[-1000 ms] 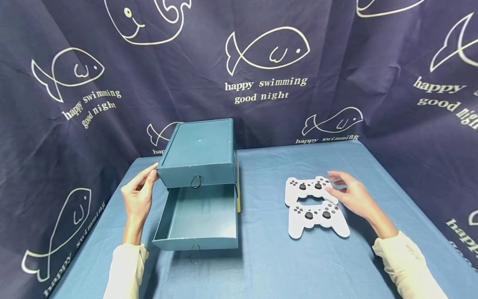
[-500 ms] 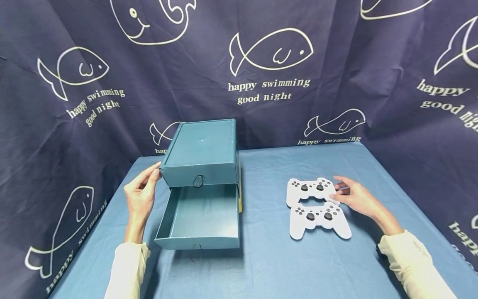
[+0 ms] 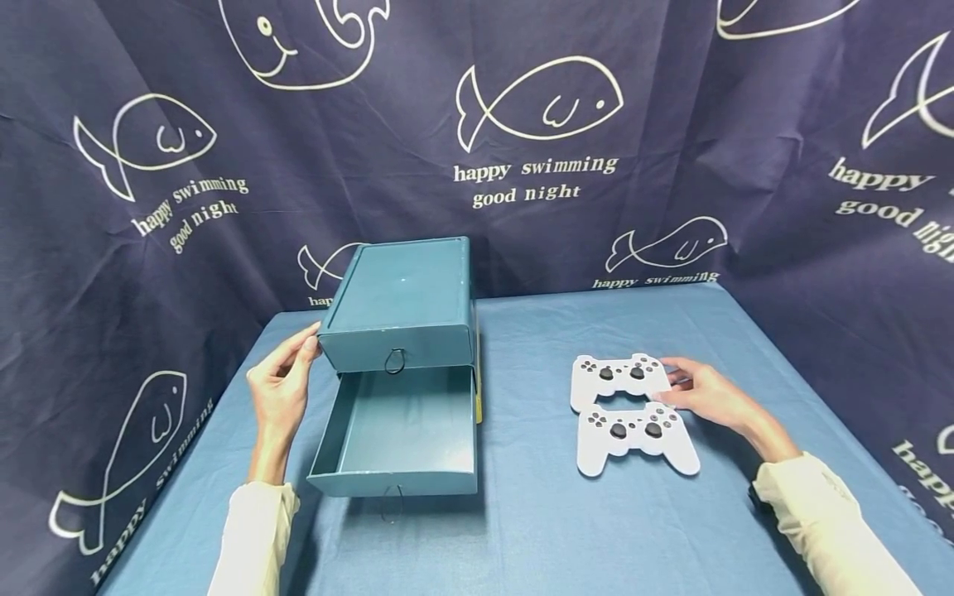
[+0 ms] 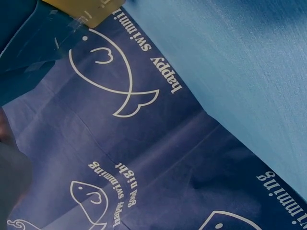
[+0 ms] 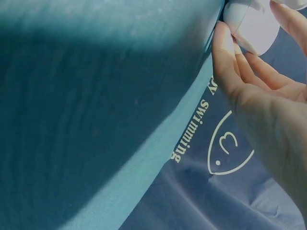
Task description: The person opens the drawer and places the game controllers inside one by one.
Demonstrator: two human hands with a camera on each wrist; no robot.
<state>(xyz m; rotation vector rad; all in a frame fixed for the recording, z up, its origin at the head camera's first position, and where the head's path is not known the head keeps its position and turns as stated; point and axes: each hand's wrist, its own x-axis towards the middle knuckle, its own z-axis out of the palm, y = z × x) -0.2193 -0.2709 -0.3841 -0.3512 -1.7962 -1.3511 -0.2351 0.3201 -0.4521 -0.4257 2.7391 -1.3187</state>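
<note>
In the head view, a teal two-drawer box (image 3: 402, 285) stands left of centre. Its upper drawer is closed; the lower drawer (image 3: 406, 422) is pulled out, with nothing seen inside. My left hand (image 3: 281, 385) holds the box's upper front left corner between thumb and fingers. Two white game controllers lie to the right, the near controller (image 3: 596, 447) touching the far controller (image 3: 585, 385). My right hand (image 3: 708, 396) grips the far controller's right handle, thumb towards me. In the right wrist view, fingers (image 5: 225, 52) surround that white handle (image 5: 259, 28).
Blue cloth (image 3: 537, 513) covers the table. Dark blue curtains (image 3: 537, 240) with white fish prints hang behind and at both sides. A thin wire ring (image 3: 394, 361) hangs on the upper drawer front. Something yellow (image 3: 479, 401) shows along the box's right side.
My right hand has shifted slightly and drawn its fingers in around the far controller's right handle. The left hand keeps its hold on the box corner. The head view has shifted slightly.
</note>
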